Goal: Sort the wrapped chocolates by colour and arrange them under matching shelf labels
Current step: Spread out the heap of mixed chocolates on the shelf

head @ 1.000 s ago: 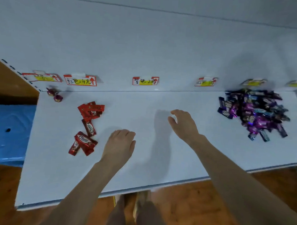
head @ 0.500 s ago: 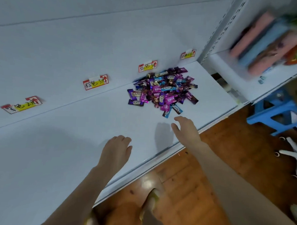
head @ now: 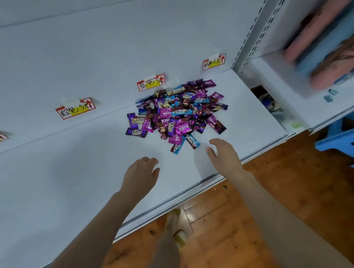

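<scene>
both hands empty with loose grips, but the right hand (head: 224,155) is way nearer, the chocolate pile (head: 178,113) sits just up-left of it, left hand (head: 141,173) further back

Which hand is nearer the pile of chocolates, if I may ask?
Right. The right hand is just beside the chocolate pile near its front edge; the left hand is farther back.

Mixed heap of purple, pink, blue wrapped chocolates (head: 178,113) on white shelf (head: 70,170), below labels (head: 151,82).
</scene>
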A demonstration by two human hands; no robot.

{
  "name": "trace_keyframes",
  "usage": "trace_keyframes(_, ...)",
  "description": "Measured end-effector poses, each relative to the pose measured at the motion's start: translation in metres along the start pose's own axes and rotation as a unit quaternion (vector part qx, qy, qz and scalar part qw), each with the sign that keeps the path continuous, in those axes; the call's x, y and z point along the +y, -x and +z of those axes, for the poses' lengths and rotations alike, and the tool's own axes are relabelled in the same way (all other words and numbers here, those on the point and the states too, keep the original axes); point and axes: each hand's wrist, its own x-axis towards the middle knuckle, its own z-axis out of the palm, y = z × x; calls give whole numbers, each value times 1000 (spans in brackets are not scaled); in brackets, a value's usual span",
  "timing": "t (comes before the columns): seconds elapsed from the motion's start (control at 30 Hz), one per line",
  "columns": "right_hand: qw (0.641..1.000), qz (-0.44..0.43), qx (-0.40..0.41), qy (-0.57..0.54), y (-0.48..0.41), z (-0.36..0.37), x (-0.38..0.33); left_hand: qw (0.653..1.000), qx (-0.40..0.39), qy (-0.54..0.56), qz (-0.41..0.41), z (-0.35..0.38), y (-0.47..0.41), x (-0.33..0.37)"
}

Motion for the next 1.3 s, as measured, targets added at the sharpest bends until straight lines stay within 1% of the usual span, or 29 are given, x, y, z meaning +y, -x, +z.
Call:
trace_keyframes(0.13, 1000, -9, -14, 4, -31, -3, 12, 998, 15, 29, -55, 4, -43, 6)
trace_keyframes(0.27, 999, -42, 6, 5, -71, -14, 19, 991, 46, 65, -109, 2, -91, 17)
trace_keyframes(0.47, 997, -77, 21, -2, -125, -16, 9, 990, 20, 41, -136, 4, -132, 27)
trace_keyframes(0.53, 996, -87, 4, 20, -139, -12, 8, 988, 19, 42, -148, 8, -137, 29)
trace_keyframes(0.67, 985, -133, -15, 106, -158, -6, 10, 981, 35, 74, -177, 14, -138, 33)
trace_keyframes(0.73, 981, -157, -16, 113, -161, -7, 13, 973, 47, 109, -199, 15, -133, 35)
trace_keyframes(0.77, 981, -169, -15, 95, -163, -10, 13, 967, 55, 126, -216, 15, -130, 37)
trace_keyframes(0.87, 983, -184, -15, -6, -175, -22, 2, 938, 97, 174, -283, 15, -118, 43)
trace_keyframes(0.93, 981, -185, -30, -48, -188, -26, -13, 922, 120, 184, -319, 16, -114, 43)
trace_keyframes(1.0, 978, -196, -57, -34, -201, -23, -27, 911, 140, 178, -344, 15, -111, 42)
trace_keyframes(1.1, 973, -202, -77, 74, -212, -12, -40, 902, 176, 182, -349, 8, -110, 38)
trace_keyframes(1.17, 967, -205, -92, 120, -214, -7, -41, 901, 184, 189, -344, 2, -116, 35)
trace_keyframes(1.23, 963, -217, -102, 124, -213, -4, -37, 894, 190, 215, -344, -5, -129, 33)
trace_keyframes(1.3, 967, -216, -111, 82, -214, -5, -31, 887, 190, 254, -336, -11, -148, 34)
